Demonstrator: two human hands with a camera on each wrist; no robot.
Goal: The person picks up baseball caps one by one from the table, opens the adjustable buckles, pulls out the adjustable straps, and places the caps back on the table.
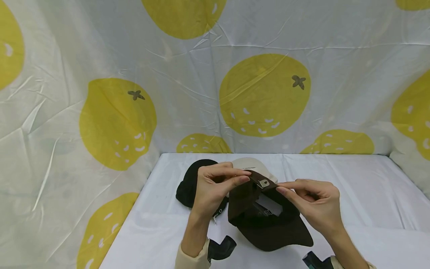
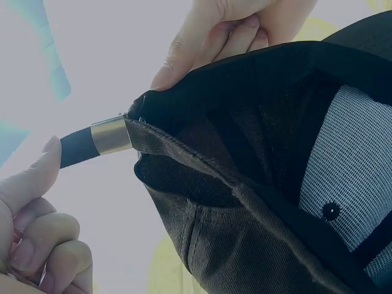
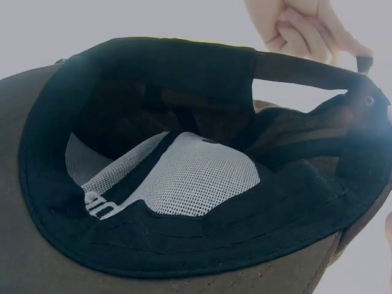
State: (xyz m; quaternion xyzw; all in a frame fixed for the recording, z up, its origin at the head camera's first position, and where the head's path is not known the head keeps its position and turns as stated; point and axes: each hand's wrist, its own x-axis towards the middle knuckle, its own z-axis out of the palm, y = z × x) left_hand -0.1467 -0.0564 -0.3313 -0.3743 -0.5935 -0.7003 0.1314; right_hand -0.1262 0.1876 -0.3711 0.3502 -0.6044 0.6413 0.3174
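Observation:
A dark brown baseball cap (image 1: 268,235) is held up with its inside facing me and its brim pointing down. Between thumb and index finger, my left hand (image 1: 216,186) pinches the end of the cap's adjusting strap (image 2: 79,148), which passes through a metal buckle (image 2: 112,135). My right hand (image 1: 314,200) pinches the cap's back edge on the other side of the buckle. White mesh lining (image 3: 196,174) shows inside the crown. In the right wrist view, the left hand (image 3: 303,27) appears at the top with the strap tip.
Behind my left hand sits a black cap (image 1: 191,183) on the white-covered table (image 1: 352,183). A cream cap (image 1: 250,164) lies behind the brown one, partly hidden. A white cloth with yellow lemons (image 1: 265,93) hangs at the back and sides.

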